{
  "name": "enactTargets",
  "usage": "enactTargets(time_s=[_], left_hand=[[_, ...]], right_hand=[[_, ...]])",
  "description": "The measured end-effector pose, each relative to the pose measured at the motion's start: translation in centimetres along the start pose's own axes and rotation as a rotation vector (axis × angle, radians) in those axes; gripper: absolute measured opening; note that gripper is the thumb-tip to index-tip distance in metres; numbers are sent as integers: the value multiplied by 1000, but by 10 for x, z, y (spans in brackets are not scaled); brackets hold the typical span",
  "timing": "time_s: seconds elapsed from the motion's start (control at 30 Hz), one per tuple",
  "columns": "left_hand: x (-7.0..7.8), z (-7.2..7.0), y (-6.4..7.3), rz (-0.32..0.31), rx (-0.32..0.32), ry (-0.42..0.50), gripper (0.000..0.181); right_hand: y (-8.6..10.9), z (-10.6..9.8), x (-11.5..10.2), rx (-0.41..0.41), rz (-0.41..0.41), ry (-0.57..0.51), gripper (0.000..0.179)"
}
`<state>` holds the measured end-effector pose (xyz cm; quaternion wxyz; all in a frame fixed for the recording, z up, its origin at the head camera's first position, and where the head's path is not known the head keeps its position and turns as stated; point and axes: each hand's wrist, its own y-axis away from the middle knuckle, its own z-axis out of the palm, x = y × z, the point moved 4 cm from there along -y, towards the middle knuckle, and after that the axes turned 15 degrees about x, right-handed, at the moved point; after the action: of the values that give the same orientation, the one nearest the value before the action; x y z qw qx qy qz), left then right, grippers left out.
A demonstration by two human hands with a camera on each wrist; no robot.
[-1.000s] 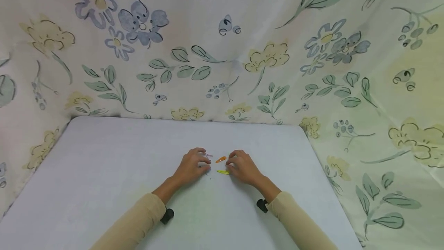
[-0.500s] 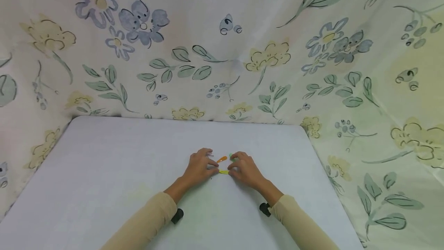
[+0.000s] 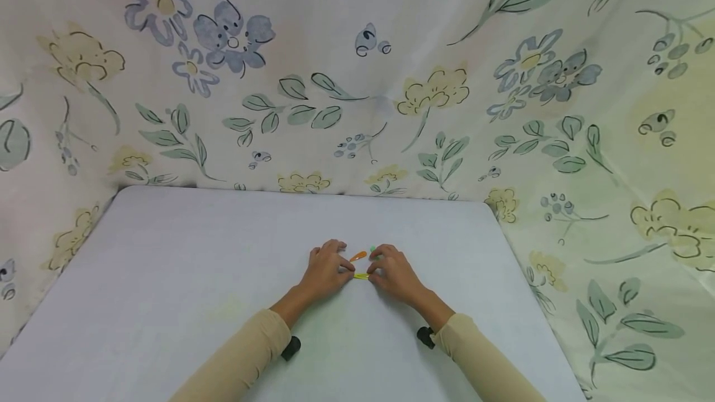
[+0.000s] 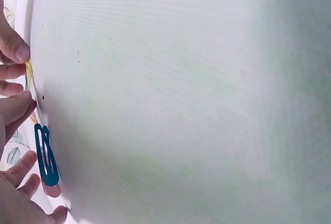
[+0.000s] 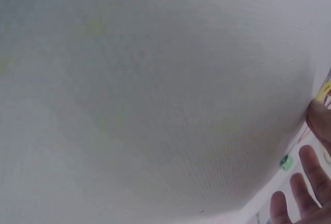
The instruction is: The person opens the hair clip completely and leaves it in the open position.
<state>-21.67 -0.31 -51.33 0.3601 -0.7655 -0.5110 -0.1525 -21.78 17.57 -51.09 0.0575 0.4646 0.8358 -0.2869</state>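
A yellow snap hair clip (image 3: 361, 276) spans the gap between both hands in the head view. My left hand (image 3: 324, 268) pinches its left end between thumb and forefinger. The right hand (image 3: 393, 272) pinches the other end, its remaining fingers spread loosely. Just beyond lies an orange hair clip (image 3: 358, 256), close to the left fingertips. A green hair clip (image 3: 372, 249) shows partly past the right fingers. In the left wrist view, a teal hair clip (image 4: 47, 154) lies by the left fingers, overlapping a pink clip (image 4: 51, 190); the left hand hides both from the head camera.
The white tabletop (image 3: 184, 265) stretches around the hands. Floral cloth (image 3: 335, 79) hangs behind its far edge and along the sides. Dark wrist cameras (image 3: 291, 348) sit under the sleeves. Small dark specks dot the table surface.
The left hand has moved right, from beside the dull-coloured clips to the yellow clip's left end. The right hand has shifted slightly right, and the green clip has come into sight.
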Motion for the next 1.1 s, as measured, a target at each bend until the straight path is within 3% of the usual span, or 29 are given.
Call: enactTargets(time_s=[0.2, 0.63, 0.83, 1.1], left_hand=[[1, 3, 0, 31, -39, -11, 7], [6, 6, 1, 21, -80, -42, 7], [7, 5, 2, 7, -110, -46, 7], [7, -2, 0, 23, -51, -10, 7]], right_hand=[[0, -1, -3, 13, -3, -21, 6], [1, 2, -3, 47, 0, -53, 9], [3, 2, -3, 20, 36, -86, 11], [2, 2, -4, 41, 18, -94, 4]])
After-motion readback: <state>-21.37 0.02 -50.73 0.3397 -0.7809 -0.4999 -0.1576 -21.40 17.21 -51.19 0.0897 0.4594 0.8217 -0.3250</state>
